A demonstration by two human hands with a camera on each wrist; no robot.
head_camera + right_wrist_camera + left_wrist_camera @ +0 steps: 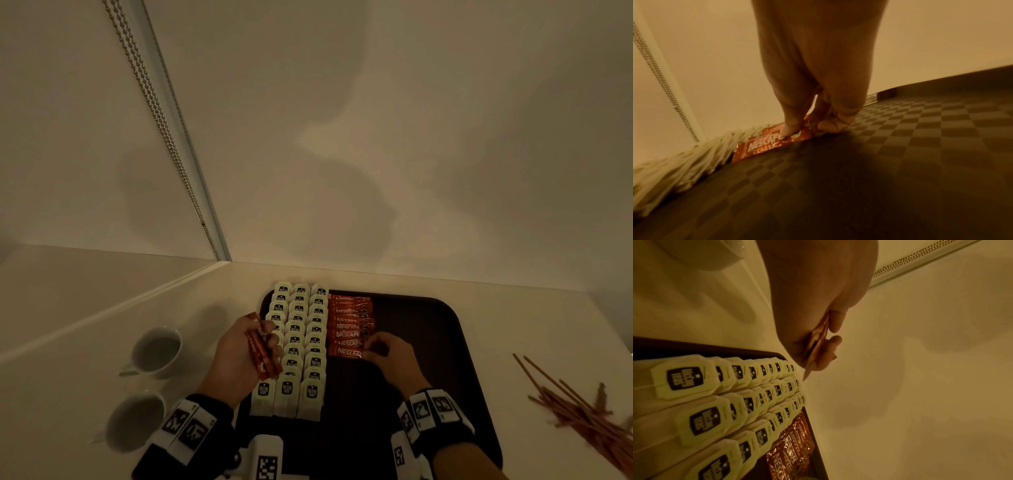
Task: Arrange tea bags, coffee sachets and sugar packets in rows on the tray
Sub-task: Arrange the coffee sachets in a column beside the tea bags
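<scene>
A dark tray with rounded corners and a woven checker texture is sitting on a pale, smooth counter. Three close rows of pale paper tea bags, each bearing a dark label, are filling its left part, overlapping like shingles from the far edge to the near one. Just to their right, a shorter row of glossy red foil coffee sachets is lying crosswise, also overlapping.

The right hand is resting at the near end of that row, its thumb and bent fingers pinching the right end of the nearest sachet, a flat crinkled rectangle lying on the tray.

The left hand is hovering over the left tea bag row, fingers curled round a bundle of sachets, held flat together and slanting.

Two round white cups are standing on the counter left of the tray. A loose heap of thin brown sticks is lying to the right; what they are is unclear
</scene>
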